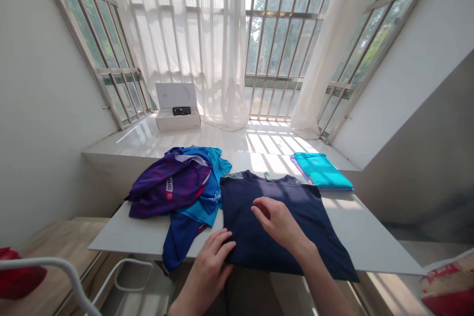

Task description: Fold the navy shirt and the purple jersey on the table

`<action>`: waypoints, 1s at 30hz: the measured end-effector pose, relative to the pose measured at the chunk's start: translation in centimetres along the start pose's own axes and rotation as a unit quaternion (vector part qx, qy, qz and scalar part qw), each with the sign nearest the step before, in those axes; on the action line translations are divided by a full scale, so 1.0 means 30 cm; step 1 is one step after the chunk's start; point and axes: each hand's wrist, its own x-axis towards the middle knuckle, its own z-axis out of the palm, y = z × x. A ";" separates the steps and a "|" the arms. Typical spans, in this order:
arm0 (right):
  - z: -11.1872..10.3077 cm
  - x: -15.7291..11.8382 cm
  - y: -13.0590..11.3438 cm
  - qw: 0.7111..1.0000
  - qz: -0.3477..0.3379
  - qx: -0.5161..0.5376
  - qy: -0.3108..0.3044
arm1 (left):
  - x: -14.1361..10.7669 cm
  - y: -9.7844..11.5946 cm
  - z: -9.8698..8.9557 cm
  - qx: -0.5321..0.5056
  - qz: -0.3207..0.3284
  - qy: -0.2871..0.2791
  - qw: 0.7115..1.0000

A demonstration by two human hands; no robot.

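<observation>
Open and gripping nothing, the left hand and right hand rest with fingers spread on a navy T-shirt lying flat on a white surface, beside a bunched purple jersey and a folded teal garment.

Left hand, right hand on navy T-shirt

Bunched jerseys left of a T-shirt, folded clothes behind it, on a table.
</observation>
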 end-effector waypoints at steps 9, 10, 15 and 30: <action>0.205 0.349 -0.140 0.969 0.053 -0.191 -0.150 | 0.017 0.012 -0.012 -0.017 -0.081 0.017 0.996; 0.217 0.359 -0.135 0.967 0.057 -0.190 -0.158 | 0.018 0.016 -0.015 -0.015 -0.089 0.011 0.996; 0.234 0.383 -0.100 0.965 0.078 -0.178 -0.178 | 0.019 0.025 -0.016 -0.007 -0.097 -0.006 0.995; 0.167 0.372 0.086 0.975 0.009 0.026 -0.220 | 0.016 0.025 -0.015 -0.060 -0.036 0.011 0.997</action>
